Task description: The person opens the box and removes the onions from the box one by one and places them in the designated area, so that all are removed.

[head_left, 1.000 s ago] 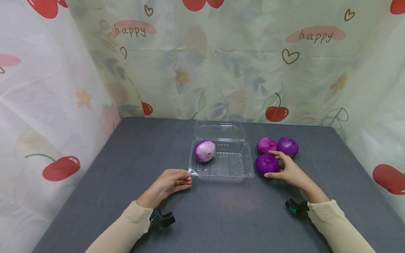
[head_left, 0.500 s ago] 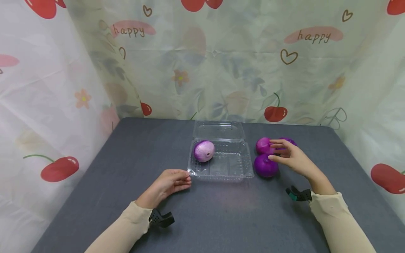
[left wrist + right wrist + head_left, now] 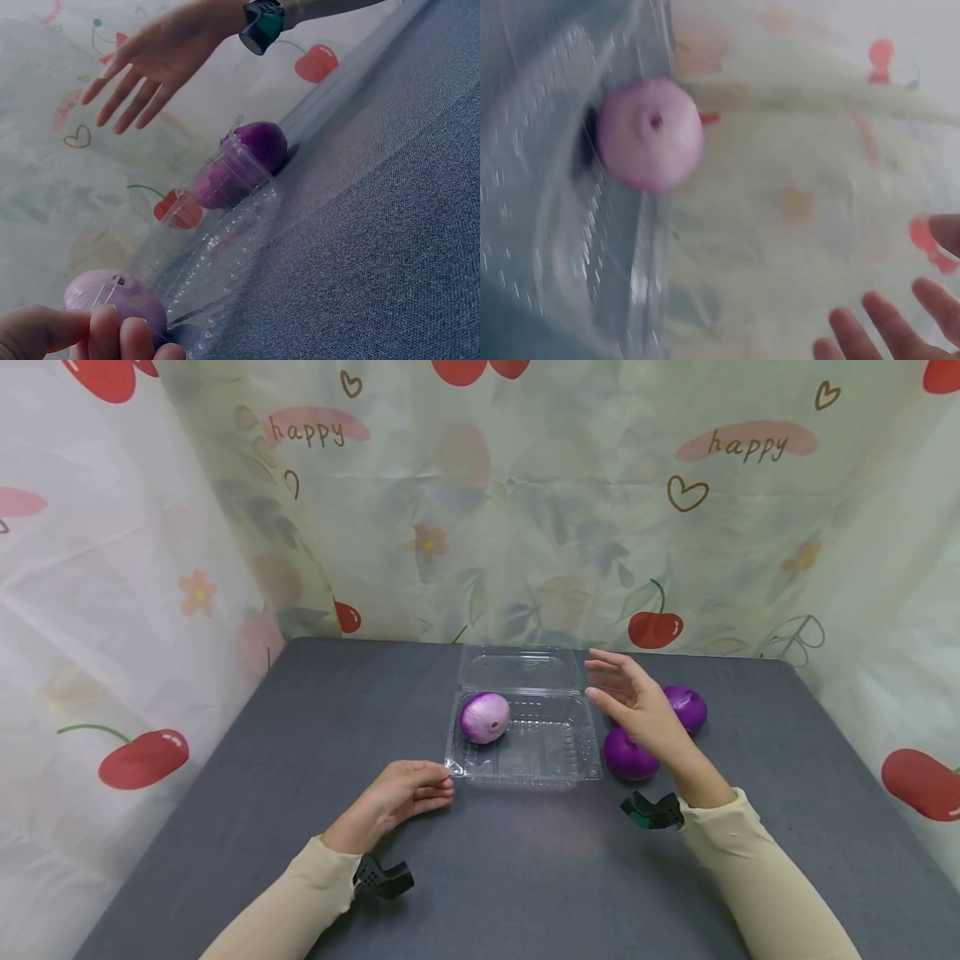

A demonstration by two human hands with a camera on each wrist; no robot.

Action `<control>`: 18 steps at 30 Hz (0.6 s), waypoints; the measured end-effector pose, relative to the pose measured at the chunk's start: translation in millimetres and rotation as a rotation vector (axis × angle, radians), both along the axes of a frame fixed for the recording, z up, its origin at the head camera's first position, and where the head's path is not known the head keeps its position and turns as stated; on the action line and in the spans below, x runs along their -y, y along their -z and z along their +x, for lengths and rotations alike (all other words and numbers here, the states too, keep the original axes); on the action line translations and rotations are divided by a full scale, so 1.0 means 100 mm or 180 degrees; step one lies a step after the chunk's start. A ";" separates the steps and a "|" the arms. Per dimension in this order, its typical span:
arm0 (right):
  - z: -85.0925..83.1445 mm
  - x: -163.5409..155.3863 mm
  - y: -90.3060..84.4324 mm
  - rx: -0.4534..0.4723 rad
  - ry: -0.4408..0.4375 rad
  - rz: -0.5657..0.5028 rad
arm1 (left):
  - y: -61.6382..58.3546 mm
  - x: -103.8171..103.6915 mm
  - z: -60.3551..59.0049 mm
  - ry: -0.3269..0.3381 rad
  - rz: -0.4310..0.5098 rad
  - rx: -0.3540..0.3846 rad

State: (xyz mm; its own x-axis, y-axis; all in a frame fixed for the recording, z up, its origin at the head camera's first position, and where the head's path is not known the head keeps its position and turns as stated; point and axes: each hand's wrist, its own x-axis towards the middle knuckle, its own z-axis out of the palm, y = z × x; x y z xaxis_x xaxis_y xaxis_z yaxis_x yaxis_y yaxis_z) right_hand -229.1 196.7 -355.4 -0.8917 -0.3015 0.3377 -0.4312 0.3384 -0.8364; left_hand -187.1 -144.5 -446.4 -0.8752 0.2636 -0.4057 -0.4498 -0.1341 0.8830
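A clear plastic clamshell container [image 3: 558, 747] lies on the table with its lid [image 3: 519, 668] folded back. Inside, on the left, sits a pale purple onion [image 3: 484, 718]. My left hand [image 3: 403, 793] pinches the container's near left corner between thumb and fingers. With fingers spread and nothing in them, my right hand [image 3: 637, 706] is raised over the container's right edge. Right of the container are darker onions: one nearest [image 3: 632, 755] and another behind [image 3: 686, 708]. The right hand mostly covers a third in the head view; the left wrist view shows this magenta onion [image 3: 217, 184].
The dark grey cloth-covered table [image 3: 525, 877] reaches back to a hanging curtain [image 3: 510, 527] printed with cherries and hearts. More curtain hangs at both sides. Each wrist wears a black camera mount, the left one [image 3: 384, 878] close above the table.
My right hand has come off the nearest dark onion, lifted over the group, then swung left to the container's right edge. The left hand keeps its pinch on the corner.
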 end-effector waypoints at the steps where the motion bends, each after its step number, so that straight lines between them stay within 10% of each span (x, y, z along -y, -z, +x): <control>1: 0.00 0.06 0.01 -0.0007 -0.0042 -0.0084 | 0.00 0.00 0.00 0.0000 0.0000 0.0000; 18: -0.16 0.98 0.43 0.0279 -0.0409 -0.0039 | 0.01 0.01 -0.01 0.0015 -0.0008 0.0002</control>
